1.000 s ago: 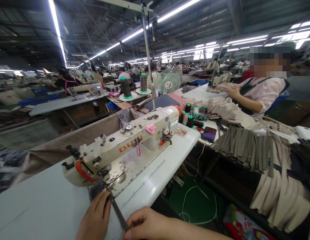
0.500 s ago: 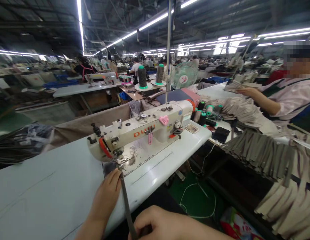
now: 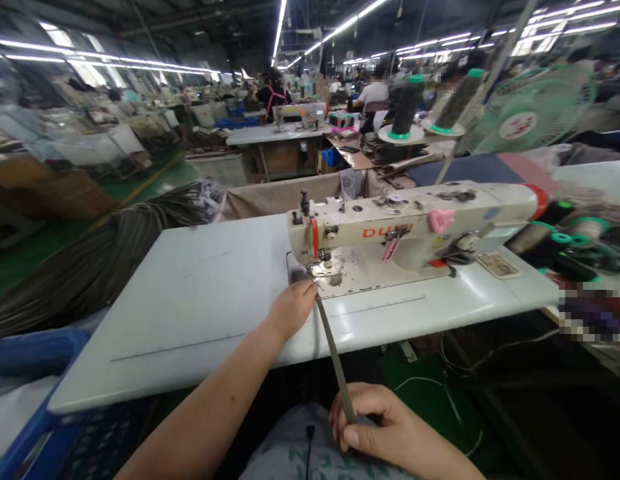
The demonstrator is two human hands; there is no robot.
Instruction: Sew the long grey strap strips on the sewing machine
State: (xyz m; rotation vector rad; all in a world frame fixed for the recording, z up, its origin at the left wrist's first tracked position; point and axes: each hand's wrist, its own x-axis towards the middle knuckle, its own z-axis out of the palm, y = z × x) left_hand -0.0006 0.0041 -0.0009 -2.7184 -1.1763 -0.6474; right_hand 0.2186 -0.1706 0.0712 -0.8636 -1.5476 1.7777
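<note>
A narrow grey-green fabric strip [image 3: 334, 350] runs from the needle area of a white sewing machine [image 3: 353, 230] down over the table's front edge. My left hand [image 3: 294, 308] lies on the table just in front of the presser foot [image 3: 324, 268], its closed fingertips on the strip's upper end. Nearer to me, my right hand [image 3: 377, 421] holds the lower part of the strip between thumb and fingers, above my lap. Between both hands the strip looks fairly straight. The stitching point itself is too small to make out.
On the left hangs a large bundle of dark strips [image 3: 105, 247], with a blue crate [image 3: 55, 373] below it. Thread cones [image 3: 409, 107] and a green fan [image 3: 527, 120] stand behind the machine. More spools [image 3: 583, 233] lie at right.
The view has swung left, bringing the strip bundle and crate further into sight. My right hand has turned to show its thumb, still on the strip. My left hand stays by the presser foot.
</note>
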